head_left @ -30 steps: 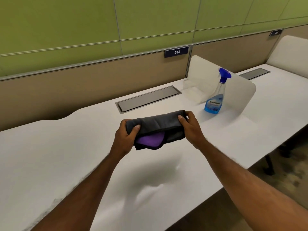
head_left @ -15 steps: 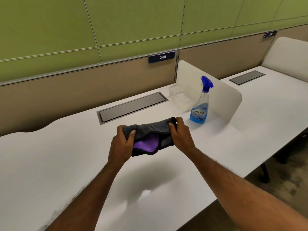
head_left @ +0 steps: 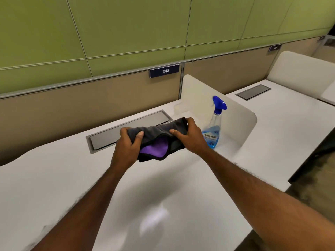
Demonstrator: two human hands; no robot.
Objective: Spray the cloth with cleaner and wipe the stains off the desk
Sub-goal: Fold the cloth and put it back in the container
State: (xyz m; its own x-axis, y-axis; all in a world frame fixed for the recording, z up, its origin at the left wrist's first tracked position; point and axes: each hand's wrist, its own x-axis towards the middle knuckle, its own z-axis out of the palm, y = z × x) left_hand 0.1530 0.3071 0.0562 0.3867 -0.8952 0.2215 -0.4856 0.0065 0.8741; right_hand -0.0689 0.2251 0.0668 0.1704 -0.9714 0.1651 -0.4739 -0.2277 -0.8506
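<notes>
Still clamped in both hands point(head_left: 126, 149) point(head_left: 189, 137), the cloth point(head_left: 155, 136) now nears the spray bottle point(head_left: 213, 127).

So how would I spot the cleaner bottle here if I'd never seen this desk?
Start at the long white desk and find the rounded white divider standing on it. The spray bottle stands upright just in front of it, beside the right hand. It is clear, with blue liquid and a bright blue trigger.

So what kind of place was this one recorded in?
Probably a shared office or study hall with numbered seats: a long white desk split by a low divider, a seat plate reading 248 on the back panel, and flush cable hatches set into the desktop.
</notes>
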